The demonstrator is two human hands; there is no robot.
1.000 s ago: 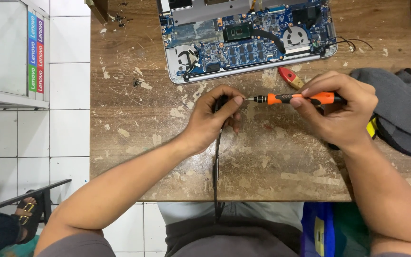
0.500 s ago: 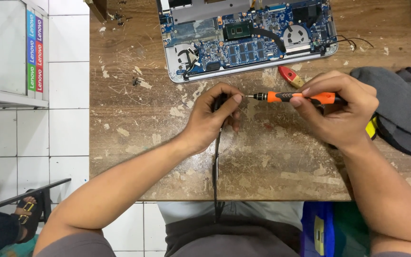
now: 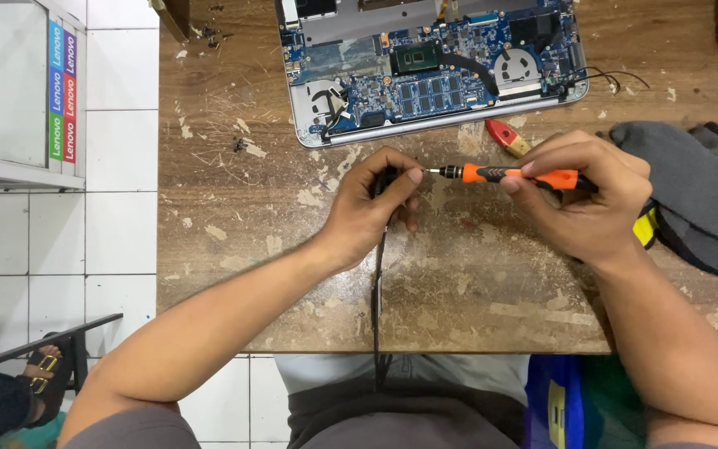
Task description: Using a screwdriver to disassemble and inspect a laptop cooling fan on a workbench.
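1. Head view, nearest: a thin black panel [image 3: 378,283] stands on edge on the table [image 3: 234,233], running from the table's near edge up into the left hand [image 3: 371,212].
2. The left hand's fingers are closed around the panel's far end, with the thumb tip meeting the metal tip of the screwdriver [image 3: 513,175].
3. The right hand [image 3: 587,199] is clamped on the orange screwdriver, fingers wrapped over the rear of the handle; the tool lies level, pointing toward the left hand.
4. Just right of the right hand, a grey pouch [image 3: 691,199] with yellow and black trim lies on the table, touching or nearly touching the wrist.
5. Just beyond the screwdriver, a small red and yellow tool [image 3: 504,137] rests on the wood.
6. Farther off, an opened laptop [image 3: 434,66] lies with its blue board, two fans and black cables exposed, well apart from both hands.
7. Left of the table, white tiles [image 3: 118,166] and a glass cabinet [image 3: 10,91]; another person's sandalled foot [image 3: 43,370] shows at the lower left corner.
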